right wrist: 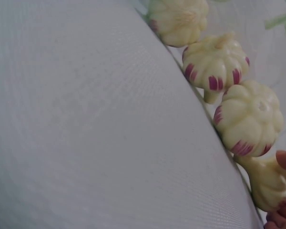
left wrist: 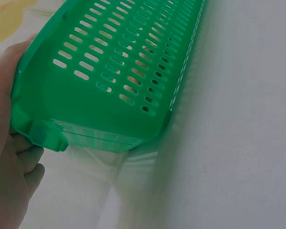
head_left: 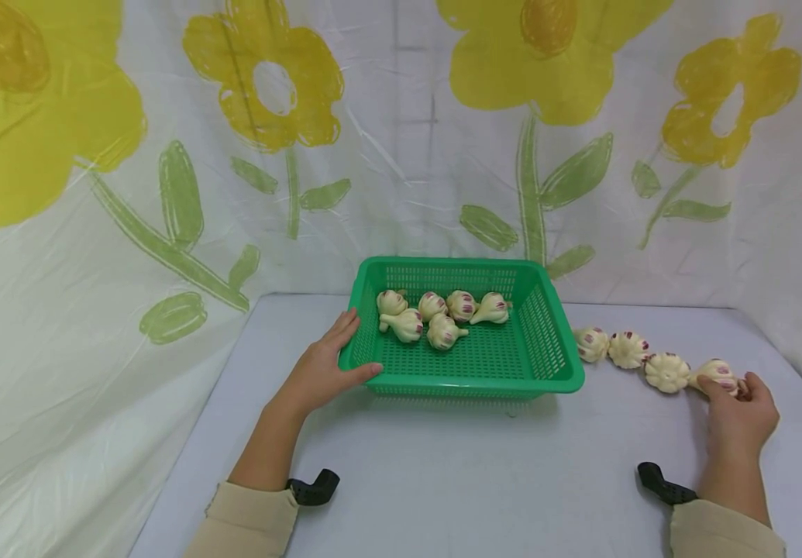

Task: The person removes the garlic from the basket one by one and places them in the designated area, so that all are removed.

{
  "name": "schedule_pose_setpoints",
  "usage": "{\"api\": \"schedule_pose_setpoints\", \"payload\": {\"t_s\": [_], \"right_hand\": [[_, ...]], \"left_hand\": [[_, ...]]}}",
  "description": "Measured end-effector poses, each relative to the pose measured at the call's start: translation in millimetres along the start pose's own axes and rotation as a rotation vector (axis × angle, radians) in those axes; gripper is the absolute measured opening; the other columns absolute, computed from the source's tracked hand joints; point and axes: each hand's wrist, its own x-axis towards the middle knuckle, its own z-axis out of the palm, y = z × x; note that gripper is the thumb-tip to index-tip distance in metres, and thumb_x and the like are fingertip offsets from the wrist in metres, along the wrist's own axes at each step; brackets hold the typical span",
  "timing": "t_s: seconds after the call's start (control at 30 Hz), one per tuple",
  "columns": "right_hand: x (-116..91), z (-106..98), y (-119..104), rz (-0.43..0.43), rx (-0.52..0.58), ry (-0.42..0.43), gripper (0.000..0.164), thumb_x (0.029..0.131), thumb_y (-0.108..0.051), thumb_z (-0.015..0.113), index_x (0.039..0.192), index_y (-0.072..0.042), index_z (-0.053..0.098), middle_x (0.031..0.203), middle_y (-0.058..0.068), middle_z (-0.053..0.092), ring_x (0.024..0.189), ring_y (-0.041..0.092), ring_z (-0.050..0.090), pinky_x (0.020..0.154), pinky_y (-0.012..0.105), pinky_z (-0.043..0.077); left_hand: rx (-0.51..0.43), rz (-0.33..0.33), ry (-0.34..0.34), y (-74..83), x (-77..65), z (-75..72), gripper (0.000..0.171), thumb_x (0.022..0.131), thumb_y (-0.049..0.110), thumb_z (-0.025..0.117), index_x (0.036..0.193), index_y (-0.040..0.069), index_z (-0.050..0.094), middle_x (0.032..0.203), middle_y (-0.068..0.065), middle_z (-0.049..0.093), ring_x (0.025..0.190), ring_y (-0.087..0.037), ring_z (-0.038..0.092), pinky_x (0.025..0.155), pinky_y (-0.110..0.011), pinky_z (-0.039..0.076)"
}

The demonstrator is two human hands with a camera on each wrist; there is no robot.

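Observation:
A green plastic basket (head_left: 442, 381) with slotted walls stands on the table, several garlic bulbs (head_left: 404, 325) with purple marks grouped toward its left and back. My left hand (head_left: 321, 370) grips the basket's front left corner, thumb over the rim; in the left wrist view its fingers show curled below the rim. Far to the right, my right hand (head_left: 741, 412) pinches a garlic bulb (head_left: 716, 375) between thumb and fingers. That bulb is at the right end of a slanting row, beside three other bulbs, the nearest a garlic bulb (right wrist: 250, 119) lying base toward the camera.
The white table (head_left: 470, 480) runs back to a plastic sheet (head_left: 401, 194) painted with yellow flowers. The leftmost bulb of the row, a garlic bulb (head_left: 592, 344), lies close to the basket's right wall. Black devices (head_left: 664, 483) sit at both wrists.

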Motion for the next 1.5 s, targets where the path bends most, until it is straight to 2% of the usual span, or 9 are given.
{"api": "schedule_pose_setpoints", "payload": {"t_s": [0.33, 0.6, 0.73, 0.93, 1.2, 1.4, 1.5], "right_hand": [[0, 0, -1, -0.009, -0.008, 0.007, 0.091, 0.086, -0.02, 0.076, 0.157, -0.034, 0.02, 0.16, -0.016, 0.02, 0.143, -0.002, 0.019, 0.114, 0.014, 0.024], [-3, -2, -9, 0.023, -0.029, 0.003, 0.095, 0.082, -0.03, 0.08, 0.157, -0.034, 0.021, 0.16, -0.019, 0.019, 0.143, -0.003, 0.017, 0.116, 0.014, 0.02], [-8, -3, -19, 0.014, -0.054, 0.004, 0.094, 0.083, -0.035, 0.079, 0.157, -0.034, 0.02, 0.161, -0.021, 0.018, 0.147, -0.002, 0.011, 0.12, 0.02, 0.015], [-20, -2, -36, -0.017, -0.022, -0.013, 0.098, 0.079, -0.039, 0.082, 0.155, -0.04, 0.021, 0.159, -0.026, 0.016, 0.149, -0.002, 0.005, 0.121, 0.029, 0.014], [-44, 22, -51, -0.121, -0.045, -0.048, 0.093, 0.078, -0.04, 0.081, 0.154, -0.038, 0.028, 0.159, -0.024, 0.022, 0.149, -0.001, 0.011, 0.119, 0.026, 0.016], [-72, 51, -61, -0.194, -0.054, -0.141, 0.086, 0.08, -0.038, 0.08, 0.153, -0.035, 0.034, 0.159, -0.02, 0.027, 0.149, 0.002, 0.017, 0.12, 0.025, 0.017], [-88, 69, -63, -0.277, -0.103, -0.208, 0.08, 0.084, -0.037, 0.076, 0.153, -0.032, 0.035, 0.159, -0.015, 0.03, 0.149, 0.004, 0.021, 0.119, 0.022, 0.018]], "left_hand": [[-0.005, -0.004, -0.005, 0.5, -0.2, 0.1, 0.1, 0.083, 0.065, 0.066, 0.157, 0.013, 0.025, 0.165, 0.007, 0.011, 0.153, -0.022, 0.013, 0.117, -0.056, 0.027], [-0.002, -0.007, -0.005, 0.1, -0.6, 0.3, 0.1, 0.083, 0.066, 0.066, 0.157, 0.013, 0.025, 0.165, 0.007, 0.011, 0.153, -0.023, 0.013, 0.116, -0.057, 0.027], [-0.003, -0.005, -0.004, 0.5, -1.2, 0.1, 0.1, 0.082, 0.066, 0.066, 0.157, 0.013, 0.025, 0.165, 0.008, 0.012, 0.153, -0.022, 0.013, 0.117, -0.056, 0.027], [0.002, 0.0, -0.002, 0.4, -0.8, 0.2, 0.1, 0.083, 0.065, 0.066, 0.157, 0.013, 0.025, 0.165, 0.007, 0.012, 0.153, -0.023, 0.013, 0.116, -0.057, 0.027], [0.003, 0.0, -0.001, -0.2, -2.1, -0.8, 0.1, 0.083, 0.064, 0.067, 0.157, 0.011, 0.025, 0.165, 0.006, 0.012, 0.153, -0.024, 0.014, 0.116, -0.057, 0.027], [0.001, -0.001, -0.001, -1.5, -0.7, 0.1, 0.1, 0.083, 0.067, 0.065, 0.157, 0.012, 0.025, 0.165, 0.006, 0.012, 0.152, -0.024, 0.014, 0.117, -0.056, 0.027], [0.007, 0.004, -0.001, -3.0, 0.8, 1.3, 0.1, 0.083, 0.068, 0.064, 0.157, 0.013, 0.025, 0.166, 0.006, 0.012, 0.152, -0.024, 0.014, 0.117, -0.056, 0.027]]}}
